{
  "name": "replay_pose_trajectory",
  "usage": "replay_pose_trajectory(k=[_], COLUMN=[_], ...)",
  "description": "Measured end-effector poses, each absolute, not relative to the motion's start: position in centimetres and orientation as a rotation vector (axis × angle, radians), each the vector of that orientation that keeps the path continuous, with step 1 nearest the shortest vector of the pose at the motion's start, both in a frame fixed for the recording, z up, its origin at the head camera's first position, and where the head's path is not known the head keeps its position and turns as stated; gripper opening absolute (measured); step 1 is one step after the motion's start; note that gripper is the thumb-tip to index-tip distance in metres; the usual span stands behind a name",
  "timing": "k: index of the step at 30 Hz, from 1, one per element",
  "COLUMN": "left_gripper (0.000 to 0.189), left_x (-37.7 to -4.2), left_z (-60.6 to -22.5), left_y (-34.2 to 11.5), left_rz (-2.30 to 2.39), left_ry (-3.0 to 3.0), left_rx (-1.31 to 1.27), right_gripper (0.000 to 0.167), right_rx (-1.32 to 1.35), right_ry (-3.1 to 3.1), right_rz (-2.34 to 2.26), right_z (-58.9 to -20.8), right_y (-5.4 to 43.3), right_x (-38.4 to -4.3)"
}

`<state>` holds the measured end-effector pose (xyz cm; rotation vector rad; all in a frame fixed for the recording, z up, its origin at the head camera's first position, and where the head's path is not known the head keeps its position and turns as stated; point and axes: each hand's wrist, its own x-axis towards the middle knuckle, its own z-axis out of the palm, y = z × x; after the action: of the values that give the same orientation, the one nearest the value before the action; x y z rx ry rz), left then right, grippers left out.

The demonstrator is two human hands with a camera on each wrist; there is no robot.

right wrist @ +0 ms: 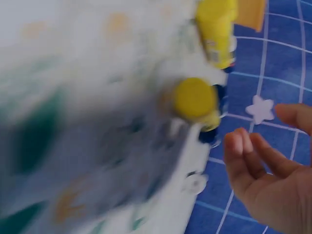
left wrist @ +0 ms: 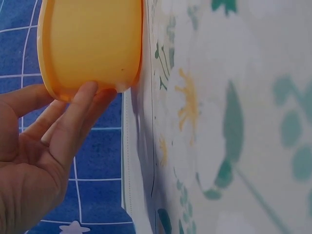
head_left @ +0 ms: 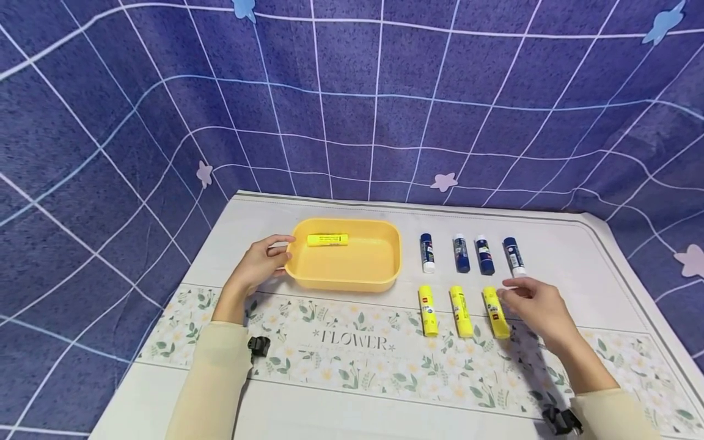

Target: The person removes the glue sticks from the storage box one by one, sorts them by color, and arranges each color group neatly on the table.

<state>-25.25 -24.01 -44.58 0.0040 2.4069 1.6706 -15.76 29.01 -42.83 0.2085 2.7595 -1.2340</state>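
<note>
A yellow-orange plastic tray sits on the table with one yellow glue stick lying inside, near its far left corner. My left hand touches the tray's left end, its fairly straight fingers spread against the rim and outer wall. Three more yellow glue sticks lie in a row right of the tray: a left one, a middle one and a right one. Over the right one's far end hovers my right hand, thumb and fingers apart; the right wrist view shows nothing between them.
Behind the yellow row lie several dark blue and white glue sticks, the rightmost blue glue stick just beyond my right hand. A floral strip marked FLOWER crosses the white tabletop. A blue gridded curtain rises at the table's back edge.
</note>
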Motion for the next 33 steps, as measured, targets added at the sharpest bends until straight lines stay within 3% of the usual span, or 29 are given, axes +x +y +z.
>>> replay_pose_trajectory(k=[7, 15, 25, 33], left_gripper=[0.048, 0.048, 0.047, 0.046], left_x=[-25.0, -24.9, -25.0, -25.0], left_z=[-44.5, -44.5, -44.7, -44.7], left_y=[-24.1, -24.1, -24.2, -24.2], left_rz=[1.662, 1.679, 1.683, 1.683], left_ry=[2.424, 2.420, 2.424, 2.428], left_rx=[0.004, 0.006, -0.010, -0.016], right_gripper=[0.056, 0.049, 0.040, 0.043], right_rx=[-0.090, -0.223, -0.360, -0.431], right_ry=[2.541, 2.398, 2.318, 2.301], right_rz=[-1.637, -1.684, -1.646, -1.546], right_z=[-39.9, -38.0, -38.0, -38.8], right_y=[27.1, 22.8, 15.4, 10.2], right_x=[-17.6, -20.1, -25.1, -28.8])
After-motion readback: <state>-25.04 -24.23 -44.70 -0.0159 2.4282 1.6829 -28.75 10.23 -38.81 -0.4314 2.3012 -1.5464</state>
